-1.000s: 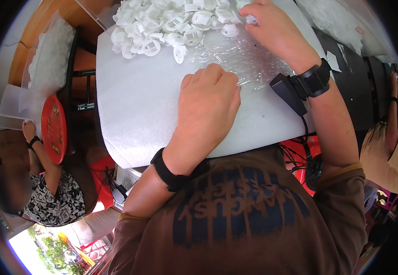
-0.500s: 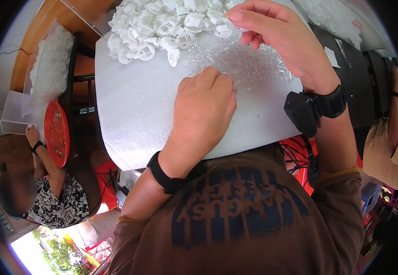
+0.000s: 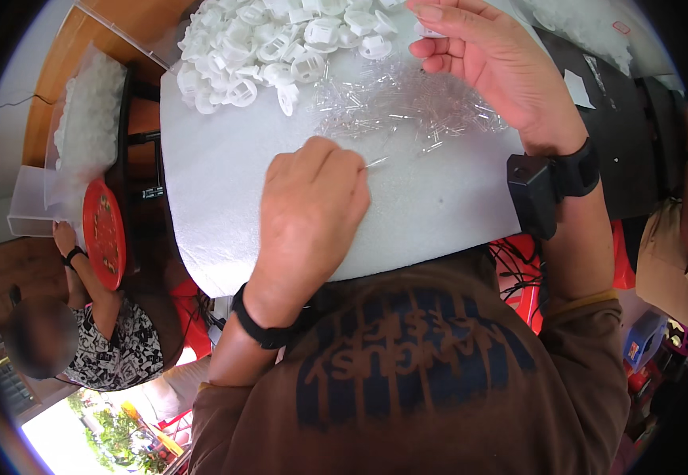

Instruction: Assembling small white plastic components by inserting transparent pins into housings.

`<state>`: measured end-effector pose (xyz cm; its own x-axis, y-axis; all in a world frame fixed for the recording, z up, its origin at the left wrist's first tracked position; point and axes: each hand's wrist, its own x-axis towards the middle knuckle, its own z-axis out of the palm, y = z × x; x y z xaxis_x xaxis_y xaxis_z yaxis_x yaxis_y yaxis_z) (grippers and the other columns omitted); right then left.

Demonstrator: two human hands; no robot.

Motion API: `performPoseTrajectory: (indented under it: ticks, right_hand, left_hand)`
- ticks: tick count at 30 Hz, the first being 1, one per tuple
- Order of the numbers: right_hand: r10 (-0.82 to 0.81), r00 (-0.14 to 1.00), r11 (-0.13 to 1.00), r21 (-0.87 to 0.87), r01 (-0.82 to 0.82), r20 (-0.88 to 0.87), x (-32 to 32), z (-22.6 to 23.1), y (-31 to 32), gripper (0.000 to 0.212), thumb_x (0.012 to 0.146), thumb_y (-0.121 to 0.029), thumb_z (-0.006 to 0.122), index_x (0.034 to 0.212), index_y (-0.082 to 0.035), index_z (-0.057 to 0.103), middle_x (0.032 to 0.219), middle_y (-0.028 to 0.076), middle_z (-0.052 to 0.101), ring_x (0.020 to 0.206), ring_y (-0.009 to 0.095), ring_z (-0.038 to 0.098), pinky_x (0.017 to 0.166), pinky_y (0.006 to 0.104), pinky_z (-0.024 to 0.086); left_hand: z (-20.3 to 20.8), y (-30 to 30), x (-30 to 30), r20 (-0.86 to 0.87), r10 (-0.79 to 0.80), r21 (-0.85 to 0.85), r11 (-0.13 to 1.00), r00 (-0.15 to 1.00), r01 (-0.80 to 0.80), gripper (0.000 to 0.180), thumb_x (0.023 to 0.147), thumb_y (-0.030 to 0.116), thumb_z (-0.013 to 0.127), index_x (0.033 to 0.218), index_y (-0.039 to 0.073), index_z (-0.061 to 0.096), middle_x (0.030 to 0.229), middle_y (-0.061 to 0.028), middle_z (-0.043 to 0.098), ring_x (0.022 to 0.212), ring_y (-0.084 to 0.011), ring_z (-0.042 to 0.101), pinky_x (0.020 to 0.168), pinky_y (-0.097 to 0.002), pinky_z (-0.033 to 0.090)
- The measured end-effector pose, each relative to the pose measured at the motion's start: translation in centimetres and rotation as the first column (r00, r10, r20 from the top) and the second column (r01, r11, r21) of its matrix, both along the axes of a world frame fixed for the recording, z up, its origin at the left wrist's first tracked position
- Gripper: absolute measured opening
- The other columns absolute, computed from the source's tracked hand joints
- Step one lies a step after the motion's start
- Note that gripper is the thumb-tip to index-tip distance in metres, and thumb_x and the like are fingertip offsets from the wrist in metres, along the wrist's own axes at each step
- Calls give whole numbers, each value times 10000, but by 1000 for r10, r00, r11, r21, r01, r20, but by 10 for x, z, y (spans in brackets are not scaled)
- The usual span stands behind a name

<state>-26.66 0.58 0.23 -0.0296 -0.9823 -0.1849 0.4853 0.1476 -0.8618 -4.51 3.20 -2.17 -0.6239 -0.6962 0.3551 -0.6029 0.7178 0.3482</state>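
Hands first, nearest to us: our left hand [image 3: 312, 210] sits knuckles-up on the white foam board [image 3: 225, 182] that tops the bench, fingers curled shut around a thin clear plastic pin [image 3: 375, 162], whose tip pokes out just past the fingertips toward the right. That pinch grip looks right for a part so slim; a looser hold would probably let it roll away. A black band circles the wrist.

Further out and to the right, our right hand [image 3: 498, 71] is lifted above the board, thumb and forefinger closed on a small white plastic cap [image 3: 427, 32], held up at its edge so the open side can be seen, we judge. On that wrist rides a black strapped device [image 3: 538, 190].

Between the two hands, just beyond the left one and under the right palm, lies a loose scatter of clear pins [image 3: 407, 107], spread flat within easy reach. Beyond that, farthest from us and left of the right hand, a heap of white caps [image 3: 272, 47] is piled at the board's far edge.

Off to our left, well apart from the hands, another person's hand [image 3: 65, 236] touches a red round stool [image 3: 104, 233].
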Motion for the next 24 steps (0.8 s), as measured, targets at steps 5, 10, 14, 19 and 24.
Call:
performPoseTrajectory:
  ticks: [5,10,14,19,24]
  right_hand:
    - [74,991,986,-139,-90,-115,1,-8,-2,136,828,-78,600,935,0,569,852,78,605,767,173,597,710,274,491]
    - [70,991,992,-97,-82,-117,9,-8,-1,178,823,-72,603,976,13,568,860,82,608,789,186,600,727,277,490]
    - [80,982,993,-73,-94,-172,11,-11,-3,255,817,-85,615,1043,15,550,860,81,609,793,181,603,720,271,492]
    - [85,975,992,-73,-102,-203,13,-9,-2,251,808,-103,630,1023,1,551,854,78,609,776,167,606,688,261,497]
    - [82,974,992,-74,-100,-209,12,-4,0,232,801,-113,642,990,-9,555,857,83,611,761,166,610,669,259,500]
  left_hand:
    - [-1,-2,35,26,-25,-68,997,999,27,166,648,-28,628,791,49,592,785,-71,548,702,-244,512,649,-339,405]
    - [2,-3,51,53,19,-84,996,998,-14,221,643,-18,634,850,53,612,816,-63,566,698,-237,523,677,-328,406]
    - [6,3,54,13,139,3,990,990,-139,220,670,-35,641,877,38,638,841,-92,579,766,-245,536,685,-330,424]
    - [8,4,39,29,-4,-94,996,1000,7,253,601,-1,620,845,68,619,817,-45,558,714,-201,522,690,-327,384]
    - [10,-1,27,166,-43,-62,997,985,54,209,633,-16,637,826,61,617,834,-32,567,756,-200,527,752,-337,362]
